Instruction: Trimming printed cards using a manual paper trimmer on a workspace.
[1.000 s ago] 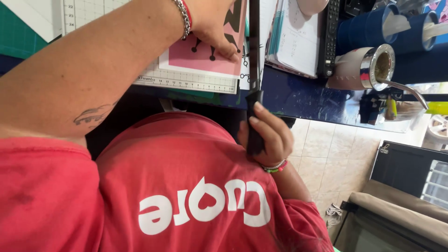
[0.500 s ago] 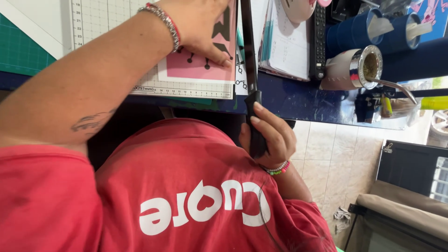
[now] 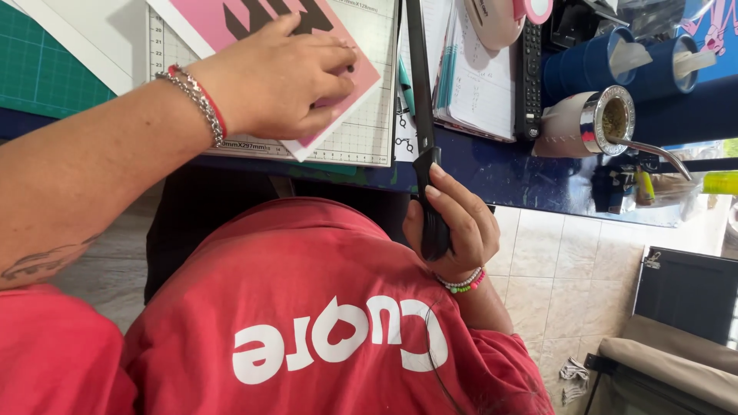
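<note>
Pink card (image 3: pixel 338 46) on the gridded cutter base (image 3: pixel 361 131), at twelve o'clock on my desk (image 3: pixel 523 180), has slid nearer under my flat, spread left hand (image 3: pixel 277 77), while my right hand (image 3: pixel 450 223) stays clamped on the black lever handle (image 3: pixel 430 200), so I judge alignment nearly finished.

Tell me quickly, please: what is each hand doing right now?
Left hand: open, pressing flat on the pink sheet.
Right hand: closed around the black cutter handle.

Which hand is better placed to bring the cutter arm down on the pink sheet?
Right. The right hand already grips the black cutter handle at the table edge, while the left hand lies flat on the pink sheet, pinning it to the gridded board.
</note>
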